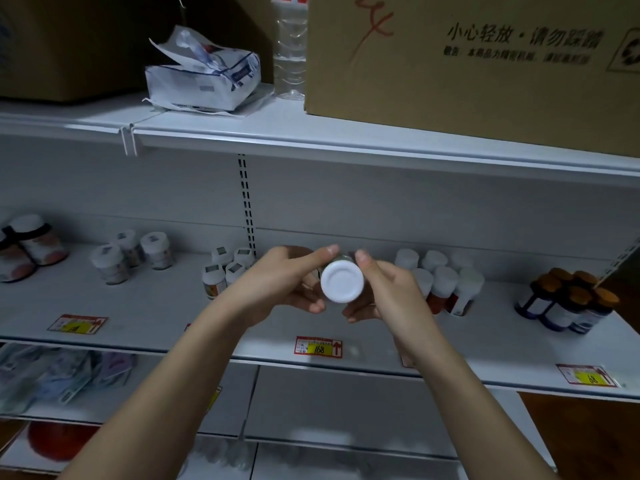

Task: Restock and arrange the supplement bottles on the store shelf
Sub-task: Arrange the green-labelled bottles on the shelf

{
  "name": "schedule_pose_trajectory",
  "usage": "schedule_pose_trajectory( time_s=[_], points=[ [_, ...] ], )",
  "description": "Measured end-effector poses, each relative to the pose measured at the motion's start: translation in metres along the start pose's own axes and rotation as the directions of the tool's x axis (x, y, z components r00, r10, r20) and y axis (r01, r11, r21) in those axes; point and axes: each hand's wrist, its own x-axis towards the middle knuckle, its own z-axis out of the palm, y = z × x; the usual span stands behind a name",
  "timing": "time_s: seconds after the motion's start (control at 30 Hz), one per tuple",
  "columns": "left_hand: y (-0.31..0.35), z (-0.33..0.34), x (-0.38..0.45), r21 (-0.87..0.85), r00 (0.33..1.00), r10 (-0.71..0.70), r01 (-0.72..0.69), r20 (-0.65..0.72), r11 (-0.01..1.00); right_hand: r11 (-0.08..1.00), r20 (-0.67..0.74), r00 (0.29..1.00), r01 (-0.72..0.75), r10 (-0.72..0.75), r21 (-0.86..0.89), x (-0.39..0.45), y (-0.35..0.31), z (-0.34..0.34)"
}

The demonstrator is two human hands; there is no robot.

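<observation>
A supplement bottle with a round white cap (341,282) is held over the middle shelf (156,306), cap facing me. My left hand (277,282) grips it from the left, thumb on top. My right hand (384,289) holds it from the right, fingers curled beneath. Its label is hidden by my fingers. On the shelf stand groups of bottles: a small white-capped cluster (227,268) just left of my hands, a white-capped group with red labels (446,278) to the right, and orange-capped dark bottles (571,303) further right.
More white-capped bottles (131,252) and two large jars (31,244) stand at the left. Price tags (318,347) line the shelf front. The top shelf carries a big cardboard box (485,64), a clear plastic bottle (290,46) and a torn paper package (202,74).
</observation>
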Motion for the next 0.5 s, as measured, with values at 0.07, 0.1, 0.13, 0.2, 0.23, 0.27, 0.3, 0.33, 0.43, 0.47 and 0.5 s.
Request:
schedule_pose_trajectory(
  time_s=[0.07,0.1,0.13,0.2,0.23,0.27,0.3,0.33,0.43,0.47,0.5],
  points=[
    [-0.001,-0.003,-0.001,0.021,0.999,0.033,-0.034,0.016,0.999,0.999,0.022,0.999,0.025,-0.025,-0.036,0.001,0.004,-0.004],
    [-0.002,-0.004,-0.001,0.025,0.999,0.038,-0.038,0.026,0.999,0.998,0.038,0.999,0.036,-0.034,-0.057,0.001,0.006,-0.007],
    [-0.004,-0.006,-0.001,0.026,0.999,0.040,-0.041,0.035,0.999,0.996,0.060,0.997,0.049,-0.045,-0.070,0.001,0.008,-0.008],
    [-0.006,-0.007,0.001,0.039,0.997,0.060,-0.062,0.044,0.997,0.993,0.096,0.992,0.090,-0.082,-0.078,0.001,0.011,-0.011],
    [-0.007,-0.007,0.002,0.047,0.996,0.075,-0.077,0.044,0.996,0.991,0.101,0.990,0.106,-0.098,-0.077,0.002,0.014,-0.011],
    [-0.008,-0.006,0.002,0.050,0.995,0.088,-0.091,0.046,0.995,0.991,0.101,0.989,0.113,-0.106,-0.069,0.003,0.016,-0.012],
    [-0.009,-0.006,0.003,0.049,0.993,0.101,-0.104,0.052,0.993,0.992,0.104,0.989,0.114,-0.107,-0.061,0.004,0.019,-0.013],
    [-0.010,-0.006,0.004,0.044,0.992,0.115,-0.118,0.059,0.992,0.992,0.110,0.988,0.113,-0.106,-0.052,0.006,0.022,-0.014],
    [-0.015,-0.005,0.006,0.039,0.986,0.157,-0.159,0.059,0.986,0.988,0.124,0.983,0.141,-0.132,-0.067,0.010,0.031,-0.017],
    [-0.016,-0.004,0.007,0.048,0.984,0.171,-0.174,0.057,0.984,0.984,0.122,0.981,0.161,-0.152,-0.070,0.012,0.034,-0.018],
    [-0.017,-0.004,0.007,0.061,0.981,0.187,-0.190,0.060,0.980,0.981,0.119,0.978,0.179,-0.170,-0.069,0.013,0.036,-0.018]
  ],
)
